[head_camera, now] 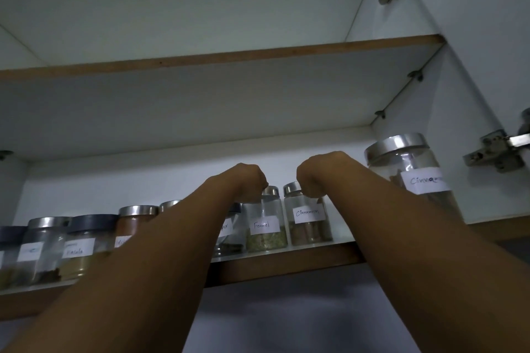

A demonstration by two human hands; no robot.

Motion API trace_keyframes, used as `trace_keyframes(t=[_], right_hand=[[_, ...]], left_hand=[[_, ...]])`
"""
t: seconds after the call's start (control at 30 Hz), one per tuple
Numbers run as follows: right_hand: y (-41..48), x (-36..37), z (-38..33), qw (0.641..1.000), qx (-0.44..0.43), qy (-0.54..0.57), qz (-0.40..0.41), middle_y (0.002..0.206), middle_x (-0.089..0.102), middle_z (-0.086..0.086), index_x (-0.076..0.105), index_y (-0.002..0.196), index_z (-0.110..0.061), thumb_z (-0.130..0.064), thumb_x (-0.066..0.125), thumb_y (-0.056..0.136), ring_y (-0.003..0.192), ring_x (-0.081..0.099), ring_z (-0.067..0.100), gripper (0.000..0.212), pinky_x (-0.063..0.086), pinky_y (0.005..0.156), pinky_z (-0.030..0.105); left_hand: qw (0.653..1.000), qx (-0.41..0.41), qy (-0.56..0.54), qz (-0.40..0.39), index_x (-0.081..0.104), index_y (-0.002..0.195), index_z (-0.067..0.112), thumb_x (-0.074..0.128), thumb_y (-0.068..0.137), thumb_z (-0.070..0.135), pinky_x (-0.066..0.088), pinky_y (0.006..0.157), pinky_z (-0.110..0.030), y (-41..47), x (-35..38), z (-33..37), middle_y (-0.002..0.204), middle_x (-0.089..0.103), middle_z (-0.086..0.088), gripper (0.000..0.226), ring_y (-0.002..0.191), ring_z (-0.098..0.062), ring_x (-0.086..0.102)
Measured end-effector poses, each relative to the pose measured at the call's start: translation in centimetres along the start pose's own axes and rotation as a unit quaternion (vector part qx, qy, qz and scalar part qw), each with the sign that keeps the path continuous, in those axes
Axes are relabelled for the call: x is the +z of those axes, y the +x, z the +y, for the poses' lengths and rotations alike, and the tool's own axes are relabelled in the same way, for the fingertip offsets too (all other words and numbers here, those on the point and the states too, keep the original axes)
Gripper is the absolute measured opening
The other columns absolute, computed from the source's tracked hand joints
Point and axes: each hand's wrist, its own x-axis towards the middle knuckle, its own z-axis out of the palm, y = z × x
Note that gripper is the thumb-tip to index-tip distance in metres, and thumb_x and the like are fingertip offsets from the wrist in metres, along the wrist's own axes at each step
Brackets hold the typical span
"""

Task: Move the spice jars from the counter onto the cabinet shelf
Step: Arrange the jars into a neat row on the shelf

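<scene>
Spice jars (266, 226) stand in a row along the front edge of the cabinet shelf (286, 264), among them 1 labelled Fennel and a small Cinnamon jar (308, 216) just beside it. Both of the person's arms reach up from below: the left hand (249, 179) is curled over the Fennel jar's lid and the right hand (312, 178) over the Cinnamon lid, though whether either actually grips cannot be told. A larger cinnamon jar (413, 172) stands at the right.
</scene>
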Motion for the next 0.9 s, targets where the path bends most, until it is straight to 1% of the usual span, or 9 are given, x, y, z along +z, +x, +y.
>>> trace_keyframes(t=[0.13, 0.27, 0.4, 0.53, 0.67, 0.73, 0.8, 0.87, 0.9], right_hand=[[1.8, 1.1, -0.2, 1.0, -0.014, -0.016, -0.018, 0.1, 0.059, 0.008, 0.062, 0.104, -0.007, -0.018, 0.045, 0.091, 0.083, 0.052, 0.02, 0.024, 0.043, 0.08, 0.031], [3.1, 1.9, 0.2, 0.999, -0.036, -0.025, -0.023, 0.117, 0.06, 0.008, 0.058, 0.118, -0.012, -0.018, 0.051, 0.088, 0.104, 0.058, 0.023, 0.031, 0.045, 0.097, 0.038], [3.1, 2.6, 0.5, 0.998, -0.05, -0.015, -0.02, 0.117, 0.059, 0.009, 0.054, 0.124, -0.013, -0.019, 0.05, 0.088, 0.105, 0.058, 0.027, 0.037, 0.046, 0.097, 0.042], [2.4, 2.8, 0.1, 0.999, -0.047, -0.016, -0.021, 0.115, 0.059, 0.009, 0.049, 0.128, -0.012, -0.015, 0.049, 0.087, 0.104, 0.059, 0.027, 0.042, 0.047, 0.092, 0.039], [2.0, 3.6, -0.1, 0.999, -0.034, -0.015, -0.003, 0.129, 0.054, 0.01, 0.033, 0.141, -0.011, -0.013, 0.049, 0.087, 0.113, 0.055, 0.027, 0.056, 0.045, 0.093, 0.038], [1.7, 3.9, 0.0, 0.999, -0.026, -0.006, 0.028, 0.136, 0.049, 0.011, 0.014, 0.148, -0.014, -0.012, 0.051, 0.087, 0.116, 0.053, 0.028, 0.071, 0.045, 0.096, 0.04], [1.4, 3.7, -0.1, 0.998, -0.01, 0.006, 0.067, 0.145, 0.039, 0.013, -0.009, 0.148, -0.019, -0.012, 0.052, 0.087, 0.118, 0.052, 0.03, 0.086, 0.046, 0.094, 0.043], [0.9, 3.3, -0.5, 0.991, -0.006, -0.007, 0.135, 0.149, 0.031, 0.014, -0.011, 0.148, -0.02, -0.02, 0.051, 0.089, 0.12, 0.049, 0.033, 0.085, 0.045, 0.09, 0.044], [0.7, 3.2, -0.8, 0.985, -0.012, -0.022, 0.169, 0.145, 0.036, 0.015, -0.006, 0.148, -0.02, -0.025, 0.05, 0.09, 0.119, 0.049, 0.033, 0.081, 0.044, 0.089, 0.043]], left_hand=[[1.0, -0.015, 0.0, -0.016, 0.062, 0.103, 0.002, 0.043, 0.092, 0.008, 0.04, 0.075, -0.028, 0.8, 0.9, -0.4, 0.102, 0.061, -0.011, 0.023, 0.094, -0.026, 0.056], [0.999, -0.026, 0.005, -0.03, 0.06, 0.111, 0.001, 0.035, 0.095, 0.008, 0.038, 0.074, -0.027, 1.2, 1.1, -0.2, 0.108, 0.06, -0.012, 0.031, 0.085, -0.021, 0.049], [0.999, -0.031, -0.011, -0.025, 0.058, 0.117, 0.002, 0.033, 0.095, 0.007, 0.04, 0.081, -0.029, 1.2, 1.2, -0.1, 0.117, 0.059, -0.014, 0.033, 0.095, -0.025, 0.054], [0.999, -0.034, -0.025, -0.019, 0.059, 0.112, 0.003, 0.039, 0.092, 0.008, 0.044, 0.081, -0.032, 0.7, 1.5, 0.2, 0.113, 0.061, -0.013, 0.029, 0.095, -0.025, 0.056], [0.995, -0.058, -0.08, -0.025, 0.046, 0.126, 0.006, 0.044, 0.092, 0.011, 0.044, 0.083, -0.032, 0.3, 2.1, 0.4, 0.127, 0.054, -0.011, 0.035, 0.111, -0.026, 0.053], [0.991, -0.061, -0.117, 0.013, 0.037, 0.135, 0.008, 0.049, 0.091, 0.013, 0.04, 0.096, -0.036, -0.1, 2.1, 0.3, 0.139, 0.044, -0.011, 0.045, 0.123, -0.026, 0.045], [0.982, -0.066, -0.163, 0.075, 0.032, 0.138, 0.011, 0.054, 0.089, 0.016, 0.037, 0.1, -0.038, -0.5, 1.7, 0.4, 0.142, 0.039, -0.011, 0.054, 0.126, -0.027, 0.042], [0.971, -0.07, -0.186, 0.131, 0.033, 0.137, 0.014, 0.058, 0.086, 0.015, 0.043, 0.095, -0.038, -1.1, 1.2, 1.1, 0.138, 0.044, -0.01, 0.057, 0.119, -0.027, 0.047], [0.968, -0.074, -0.183, 0.157, 0.035, 0.136, 0.016, 0.06, 0.084, 0.015, 0.046, 0.09, -0.037, -1.4, 1.0, 1.5, 0.133, 0.048, -0.009, 0.057, 0.113, -0.026, 0.051]])
